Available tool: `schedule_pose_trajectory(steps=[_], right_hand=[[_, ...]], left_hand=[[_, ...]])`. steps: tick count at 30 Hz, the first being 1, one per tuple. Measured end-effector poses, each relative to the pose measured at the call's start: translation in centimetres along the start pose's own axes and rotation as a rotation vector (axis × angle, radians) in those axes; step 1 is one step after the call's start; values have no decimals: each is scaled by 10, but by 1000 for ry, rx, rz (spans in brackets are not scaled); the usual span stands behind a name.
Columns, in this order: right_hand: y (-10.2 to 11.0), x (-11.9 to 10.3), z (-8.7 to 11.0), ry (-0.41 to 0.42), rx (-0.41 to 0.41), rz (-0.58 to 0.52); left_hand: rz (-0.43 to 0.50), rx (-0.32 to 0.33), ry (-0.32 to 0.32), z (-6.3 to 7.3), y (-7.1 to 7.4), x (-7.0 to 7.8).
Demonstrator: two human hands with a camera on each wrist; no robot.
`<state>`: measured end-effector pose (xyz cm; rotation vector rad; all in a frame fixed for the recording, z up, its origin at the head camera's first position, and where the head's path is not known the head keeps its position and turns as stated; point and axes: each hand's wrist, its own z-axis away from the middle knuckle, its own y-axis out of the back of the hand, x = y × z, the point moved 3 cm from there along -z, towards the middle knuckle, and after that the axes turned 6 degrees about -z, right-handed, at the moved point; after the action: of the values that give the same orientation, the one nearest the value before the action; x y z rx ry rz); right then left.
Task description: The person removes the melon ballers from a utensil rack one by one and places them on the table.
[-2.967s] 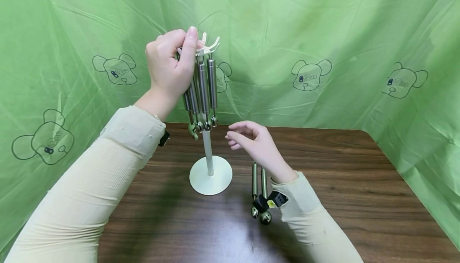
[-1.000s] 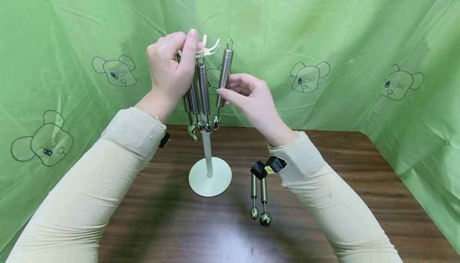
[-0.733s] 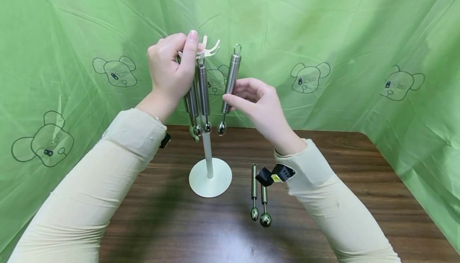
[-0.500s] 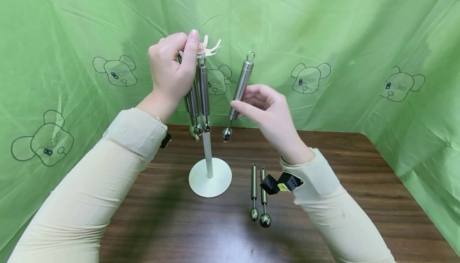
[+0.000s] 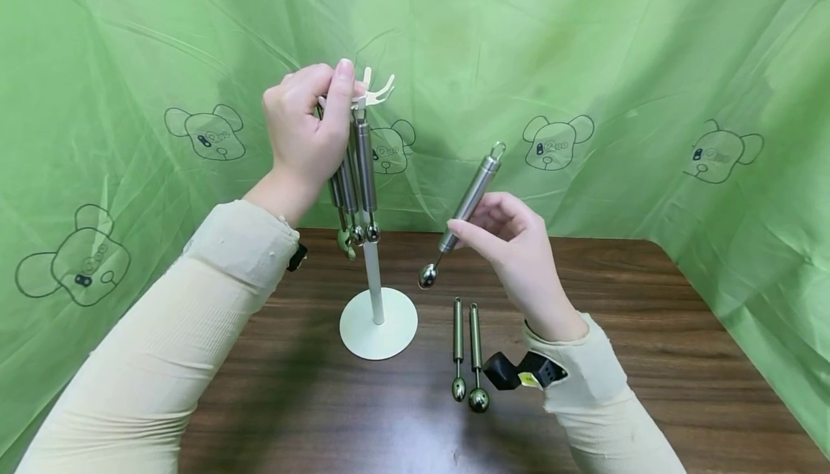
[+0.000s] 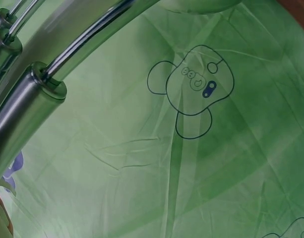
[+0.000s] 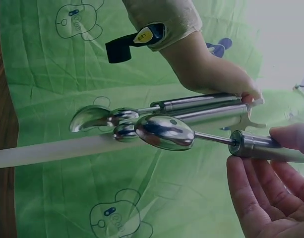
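Note:
My left hand (image 5: 308, 121) grips the top of a white utensil stand (image 5: 379, 341), close to its curved hooks. Several steel-handled tools (image 5: 366, 168) hang there, scoops among them, partly hidden by that hand. Between thumb and fingers, my right hand (image 5: 521, 261) pinches a steel melon baller (image 5: 476, 189) by its handle, right of the stand. It tilts, with the loop end up and the bowl down to the left. In the right wrist view its oval bowl (image 7: 165, 133) shows a small hole. Handles of hanging tools (image 6: 25, 111) fill the left wrist view's corner.
Two more melon ballers (image 5: 475, 337) lie side by side on the brown wooden table (image 5: 648, 387), below my right hand, bowls toward me. Green cloth (image 5: 467, 42) with printed bear heads surrounds the table at the back and sides.
My right hand took hold of a melon baller on the stand, drew it off, then carried it right and down, tilting it more. The left hand keeps its place on the stand.

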<state>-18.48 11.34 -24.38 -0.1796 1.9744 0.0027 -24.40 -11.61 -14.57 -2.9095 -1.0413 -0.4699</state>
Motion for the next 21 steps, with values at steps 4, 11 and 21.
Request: schedule_pose_trajectory(steps=[4,11,21], right_hand=[[6,7,7,-13,23,-34],[14,18,17,-8,40,-44],[18,25,38,-16,80,-46]], left_hand=[[6,12,-8,0,0,0],[5,8,-10,0,-1,0],[12,16,-12,1,-1,0]])
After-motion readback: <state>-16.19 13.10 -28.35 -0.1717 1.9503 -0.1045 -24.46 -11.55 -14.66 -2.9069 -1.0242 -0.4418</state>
